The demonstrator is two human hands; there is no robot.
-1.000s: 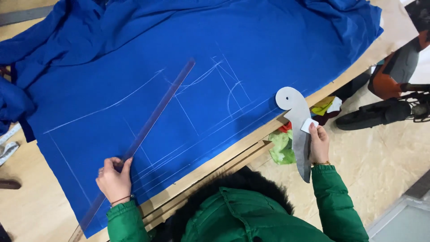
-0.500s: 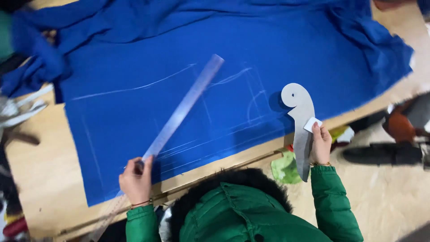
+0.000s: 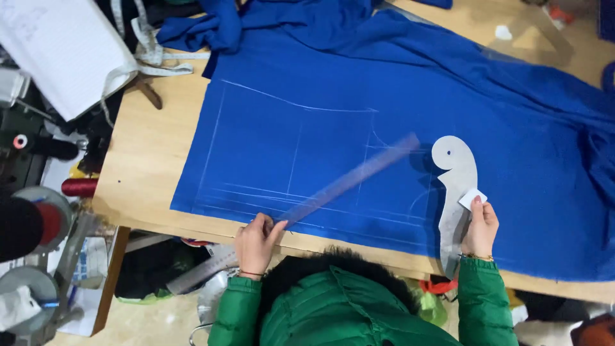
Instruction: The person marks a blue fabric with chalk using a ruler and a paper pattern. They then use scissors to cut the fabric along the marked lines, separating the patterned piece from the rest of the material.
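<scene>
A blue cloth (image 3: 359, 96) marked with white chalk lines lies spread on the wooden table (image 3: 150, 150). My left hand (image 3: 255, 242) grips a long clear ruler (image 3: 349, 179) near its lower end; the ruler hangs slanted over the cloth, blurred. My right hand (image 3: 480, 227) holds a grey curved ruler (image 3: 455, 192) flat against the cloth, with a small white piece of chalk (image 3: 472, 198) pinched at the fingertips. Green sleeves cover both arms.
A white paper sheet (image 3: 61, 51) and a measuring tape (image 3: 150, 48) lie at the table's far left. Thread spools (image 3: 80, 188) and machine parts stand left of the table. Bunched blue cloth (image 3: 214, 25) lies at the top.
The view has shifted, so the cloth and table sit further right in frame. The clear ruler has swung to a flatter slant, its far end nearer the curved ruler. My right hand keeps its grip.
</scene>
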